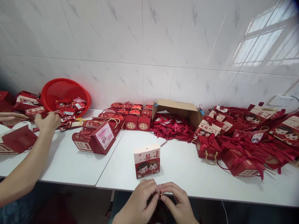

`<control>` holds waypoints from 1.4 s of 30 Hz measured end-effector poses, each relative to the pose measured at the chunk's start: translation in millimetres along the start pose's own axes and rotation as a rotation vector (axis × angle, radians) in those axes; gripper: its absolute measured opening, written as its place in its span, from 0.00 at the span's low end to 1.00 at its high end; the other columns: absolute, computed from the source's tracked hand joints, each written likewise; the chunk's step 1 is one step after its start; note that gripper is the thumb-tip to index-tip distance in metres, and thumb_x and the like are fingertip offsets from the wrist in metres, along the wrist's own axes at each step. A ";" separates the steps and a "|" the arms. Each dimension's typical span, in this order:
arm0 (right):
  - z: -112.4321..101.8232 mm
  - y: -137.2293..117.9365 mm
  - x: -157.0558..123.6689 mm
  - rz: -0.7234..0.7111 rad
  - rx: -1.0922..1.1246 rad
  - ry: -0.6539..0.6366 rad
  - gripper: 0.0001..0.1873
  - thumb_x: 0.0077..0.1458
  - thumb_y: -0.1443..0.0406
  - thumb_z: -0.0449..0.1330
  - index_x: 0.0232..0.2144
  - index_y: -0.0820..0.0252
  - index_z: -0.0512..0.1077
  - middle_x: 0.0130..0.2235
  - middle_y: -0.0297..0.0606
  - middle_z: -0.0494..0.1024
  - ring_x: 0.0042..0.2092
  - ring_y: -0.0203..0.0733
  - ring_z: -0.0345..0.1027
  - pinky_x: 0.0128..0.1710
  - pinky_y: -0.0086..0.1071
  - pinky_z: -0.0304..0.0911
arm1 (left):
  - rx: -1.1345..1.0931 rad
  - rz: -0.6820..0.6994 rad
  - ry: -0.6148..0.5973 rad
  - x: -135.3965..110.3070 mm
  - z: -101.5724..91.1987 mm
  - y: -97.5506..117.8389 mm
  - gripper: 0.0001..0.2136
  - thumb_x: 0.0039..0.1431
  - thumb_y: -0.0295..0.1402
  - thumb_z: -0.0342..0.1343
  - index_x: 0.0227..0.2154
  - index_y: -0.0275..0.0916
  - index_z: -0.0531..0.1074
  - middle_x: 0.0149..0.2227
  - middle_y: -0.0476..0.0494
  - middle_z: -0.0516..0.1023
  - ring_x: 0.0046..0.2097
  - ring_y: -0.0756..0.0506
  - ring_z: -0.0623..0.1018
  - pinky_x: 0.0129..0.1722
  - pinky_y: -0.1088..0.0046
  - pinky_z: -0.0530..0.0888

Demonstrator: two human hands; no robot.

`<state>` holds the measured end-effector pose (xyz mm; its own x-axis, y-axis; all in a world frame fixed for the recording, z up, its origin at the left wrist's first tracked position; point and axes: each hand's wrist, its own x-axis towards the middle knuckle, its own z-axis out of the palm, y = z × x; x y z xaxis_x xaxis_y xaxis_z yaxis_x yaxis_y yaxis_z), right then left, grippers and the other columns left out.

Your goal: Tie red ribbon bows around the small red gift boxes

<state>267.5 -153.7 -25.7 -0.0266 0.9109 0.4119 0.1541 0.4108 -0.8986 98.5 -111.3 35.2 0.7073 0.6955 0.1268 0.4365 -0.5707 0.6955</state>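
Observation:
My left hand [143, 200] and my right hand [177, 200] meet at the table's front edge, fingertips pinched together. Between them shows a small shiny gold-coloured piece [161, 194]; its kind is too hidden to make out. Just beyond my hands, a red and cream gift box [147, 166] with two cartoon faces stands upright on the white table [182, 177]. Neither hand is touching that box.
At the left, a co-worker's hand [48, 120] reaches toward wrapped sweets by a tipped red basket [66, 81]. Small red boxes [131, 122] stand along the wall. A cardboard carton [178, 105] spills red ribbons [171, 126]. Ribboned gift boxes [244, 161] crowd the right.

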 end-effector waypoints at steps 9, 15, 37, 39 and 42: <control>8.4 1.2 -3.0 0.092 0.076 0.077 0.03 0.52 0.66 0.61 0.27 0.58 0.70 0.29 0.36 0.72 0.33 0.39 0.67 0.34 0.31 0.63 | -0.217 -0.133 0.008 0.6 2.2 0.3 0.08 0.64 0.35 0.43 0.31 0.40 0.62 0.34 0.47 0.70 0.38 0.47 0.69 0.40 0.72 0.67; 9.4 5.8 -2.0 0.155 0.184 0.092 0.06 0.53 0.62 0.60 0.28 0.59 0.69 0.30 0.37 0.71 0.34 0.40 0.66 0.35 0.31 0.63 | -0.206 -0.113 0.068 3.4 10.7 -3.4 0.05 0.63 0.33 0.44 0.32 0.40 0.61 0.32 0.47 0.69 0.35 0.49 0.70 0.37 0.73 0.69; 4.5 12.2 -4.8 0.197 0.232 0.116 0.08 0.52 0.60 0.61 0.28 0.59 0.69 0.29 0.36 0.69 0.33 0.39 0.64 0.34 0.31 0.61 | -0.054 0.035 0.561 51.7 -56.6 -61.5 0.18 0.55 0.26 0.48 0.48 0.42 0.72 0.44 0.43 0.78 0.46 0.44 0.77 0.43 0.69 0.76; 5.2 10.4 -5.3 0.204 0.233 0.116 0.08 0.52 0.60 0.61 0.28 0.59 0.69 0.29 0.36 0.69 0.33 0.39 0.64 0.35 0.31 0.61 | 0.031 0.093 0.611 51.6 -50.4 -60.9 0.15 0.53 0.24 0.47 0.38 0.42 0.77 0.43 0.44 0.79 0.46 0.44 0.77 0.45 0.68 0.75; 6.3 7.4 -5.3 0.198 0.228 0.110 0.08 0.53 0.61 0.61 0.28 0.59 0.68 0.29 0.36 0.69 0.33 0.39 0.64 0.36 0.32 0.62 | 0.122 0.119 0.634 48.7 -43.8 -54.7 0.15 0.53 0.24 0.49 0.39 0.41 0.76 0.42 0.44 0.79 0.46 0.44 0.78 0.47 0.67 0.75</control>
<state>262.5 -155.2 -35.5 0.0907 0.9693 0.2286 -0.0803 0.2359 -0.9684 84.7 -27.1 34.3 0.3061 0.7256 0.6162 0.4620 -0.6792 0.5703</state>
